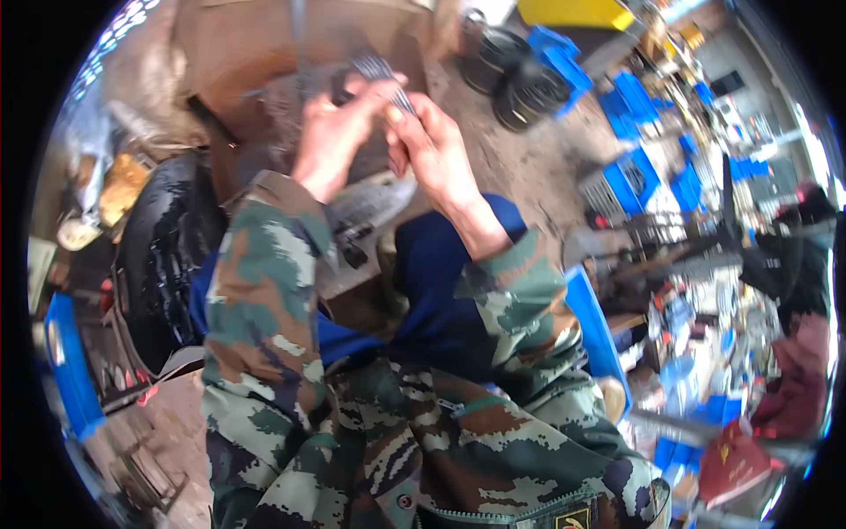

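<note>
Above my knees, my left hand (337,130) and my right hand (434,145) meet, their fingers closed on one small ridged grey strip (374,68). It looks metallic, with dark and light lines across it, but blur hides its exact kind. Part of the strip shows beyond the left fingers, and another part lies between the two hands. My right thumb and fingers pinch its nearer end. Below the hands is a blurred greyish piece (374,201) on a low brown surface.
A large black round tub (163,264) stands at my left. Dark round coil-like things (531,99) sit ahead on the right, beside blue bins (627,106) and a yellow container (577,12). A blue crate (597,331) is by my right elbow. A red bag (736,463) lies farther right.
</note>
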`<state>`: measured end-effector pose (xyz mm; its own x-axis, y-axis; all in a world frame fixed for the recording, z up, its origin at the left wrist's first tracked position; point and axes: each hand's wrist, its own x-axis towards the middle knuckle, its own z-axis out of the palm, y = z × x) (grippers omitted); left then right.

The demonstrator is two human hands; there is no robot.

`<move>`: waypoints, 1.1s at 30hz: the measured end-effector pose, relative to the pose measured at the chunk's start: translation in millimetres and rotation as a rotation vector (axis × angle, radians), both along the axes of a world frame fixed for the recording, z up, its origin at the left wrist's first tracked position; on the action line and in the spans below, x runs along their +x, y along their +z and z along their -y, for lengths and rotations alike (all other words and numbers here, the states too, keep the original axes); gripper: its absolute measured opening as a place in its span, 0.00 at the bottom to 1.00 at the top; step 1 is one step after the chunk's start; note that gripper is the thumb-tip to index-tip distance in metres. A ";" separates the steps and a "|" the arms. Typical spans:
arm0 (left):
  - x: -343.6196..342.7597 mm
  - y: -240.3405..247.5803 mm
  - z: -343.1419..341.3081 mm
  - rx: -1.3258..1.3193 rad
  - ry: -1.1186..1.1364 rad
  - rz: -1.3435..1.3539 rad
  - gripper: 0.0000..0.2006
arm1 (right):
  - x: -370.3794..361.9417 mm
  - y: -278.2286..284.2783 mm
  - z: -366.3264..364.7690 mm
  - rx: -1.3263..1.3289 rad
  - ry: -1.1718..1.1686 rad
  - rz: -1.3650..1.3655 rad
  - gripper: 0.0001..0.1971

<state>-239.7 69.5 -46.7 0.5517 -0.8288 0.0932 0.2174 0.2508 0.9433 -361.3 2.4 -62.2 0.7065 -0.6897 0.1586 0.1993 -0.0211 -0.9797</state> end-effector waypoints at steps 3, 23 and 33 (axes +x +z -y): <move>13.1 -8.4 -11.1 0.056 -0.077 0.202 0.12 | -26.5 32.3 -11.8 0.111 0.005 -0.017 0.09; 83.2 -80.0 22.2 0.431 -0.115 0.558 0.16 | -645.7 55.6 -90.2 -0.233 0.062 -1.748 0.11; 95.4 -75.1 3.3 0.492 -0.123 0.593 0.17 | -752.2 -161.6 -128.3 -0.014 -0.024 -1.705 0.14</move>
